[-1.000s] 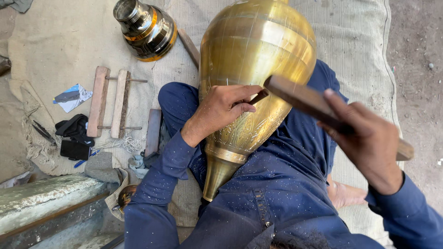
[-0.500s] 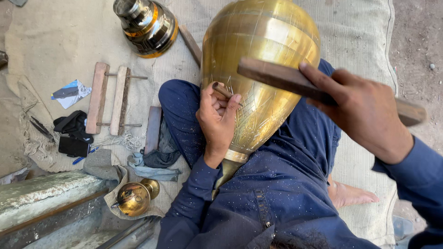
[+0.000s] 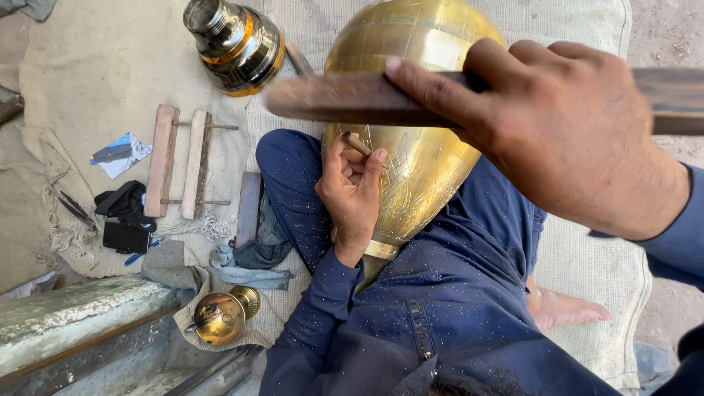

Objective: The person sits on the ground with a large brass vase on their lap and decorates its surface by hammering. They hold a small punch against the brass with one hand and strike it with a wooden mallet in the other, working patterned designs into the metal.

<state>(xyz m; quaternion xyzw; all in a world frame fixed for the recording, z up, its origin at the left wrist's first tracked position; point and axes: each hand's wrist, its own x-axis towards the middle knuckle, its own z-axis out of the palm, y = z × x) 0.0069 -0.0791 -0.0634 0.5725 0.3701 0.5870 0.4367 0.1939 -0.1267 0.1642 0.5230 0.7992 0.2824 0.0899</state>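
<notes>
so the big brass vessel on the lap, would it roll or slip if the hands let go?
Probably rolls: the brass vessel is round-bellied and tapers to a narrow neck, lying on the lap. Likely slippery, since the surface is polished. It looks rigid; the left hand presses a small tool on it without visible give.

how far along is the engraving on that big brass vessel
Done: engraved lines already cover the large brass vessel beside the left hand. In hand: that hand holds a chisel to the surface, while the right hand grips a wooden mallet. Left: smoother, plainer brass higher up, apparently.
</notes>
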